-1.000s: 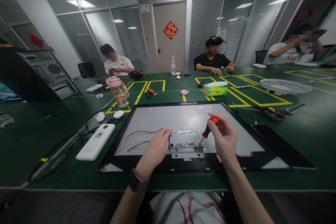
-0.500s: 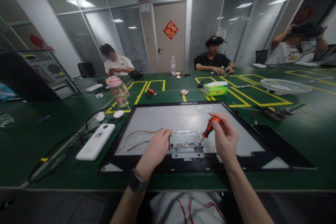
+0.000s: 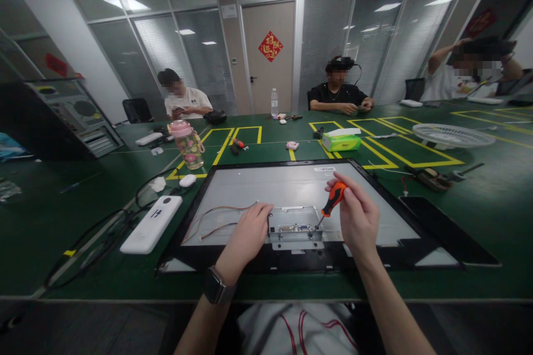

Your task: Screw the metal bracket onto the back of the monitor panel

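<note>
A monitor panel (image 3: pixel 291 186) lies face down on the green table, its grey metal back up inside a black frame. Near its front edge sits a small metal board cover (image 3: pixel 295 227) with ports. My right hand (image 3: pixel 357 219) is closed round an orange and black screwdriver (image 3: pixel 331 205), whose tip rests at the cover's right side. My left hand (image 3: pixel 249 236) lies on the panel just left of the cover, fingers curled against its edge, holding nothing I can make out. Thin wires (image 3: pixel 216 219) run left from the cover.
A white power adapter (image 3: pixel 152 223) and black cables (image 3: pixel 100 236) lie left of the panel. A pink-lidded bottle (image 3: pixel 187 144), a white mouse (image 3: pixel 187 180), a green tissue pack (image 3: pixel 342 141), a white fan grille (image 3: pixel 453 136) and a dark slab (image 3: pixel 447 230) stand around. Three other people sit at the far side.
My right hand has tilted and shifted the screwdriver handle slightly, with the tip staying at the cover. The person at the far right has raised an arm. My left hand has not moved.
</note>
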`<state>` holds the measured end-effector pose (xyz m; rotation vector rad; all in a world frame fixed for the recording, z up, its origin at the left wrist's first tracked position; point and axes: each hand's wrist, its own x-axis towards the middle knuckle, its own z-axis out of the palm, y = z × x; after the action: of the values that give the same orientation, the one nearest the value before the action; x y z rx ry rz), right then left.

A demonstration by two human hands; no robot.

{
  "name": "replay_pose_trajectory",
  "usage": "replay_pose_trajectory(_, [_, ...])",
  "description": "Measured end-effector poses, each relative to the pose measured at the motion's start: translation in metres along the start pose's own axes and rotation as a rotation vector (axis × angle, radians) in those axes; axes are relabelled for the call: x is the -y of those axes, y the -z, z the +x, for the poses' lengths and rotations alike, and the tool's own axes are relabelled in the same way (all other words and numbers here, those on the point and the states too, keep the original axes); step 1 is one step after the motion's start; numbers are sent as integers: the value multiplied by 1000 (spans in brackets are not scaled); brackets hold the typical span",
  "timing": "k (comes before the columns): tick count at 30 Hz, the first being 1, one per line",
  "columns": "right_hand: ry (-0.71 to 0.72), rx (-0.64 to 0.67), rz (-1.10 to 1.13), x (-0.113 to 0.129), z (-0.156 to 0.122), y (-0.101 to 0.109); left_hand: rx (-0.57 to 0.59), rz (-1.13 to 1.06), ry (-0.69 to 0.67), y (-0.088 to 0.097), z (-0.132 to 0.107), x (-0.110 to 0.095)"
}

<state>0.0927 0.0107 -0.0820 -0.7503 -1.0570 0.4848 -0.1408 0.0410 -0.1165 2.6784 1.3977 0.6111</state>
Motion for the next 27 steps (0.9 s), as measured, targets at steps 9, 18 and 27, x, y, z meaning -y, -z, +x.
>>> replay_pose_trajectory(9, [99, -61, -164, -1, 3, 0, -2, -3, 4, 0, -1, 0])
replay_pose_trajectory(18, [98, -40, -140, 4, 2, -2, 14, 4, -2, 2, 0, -1])
replay_pose_trajectory(27, [-17, -6, 42, 1, -1, 0, 0, 1, 3, 0, -1, -1])
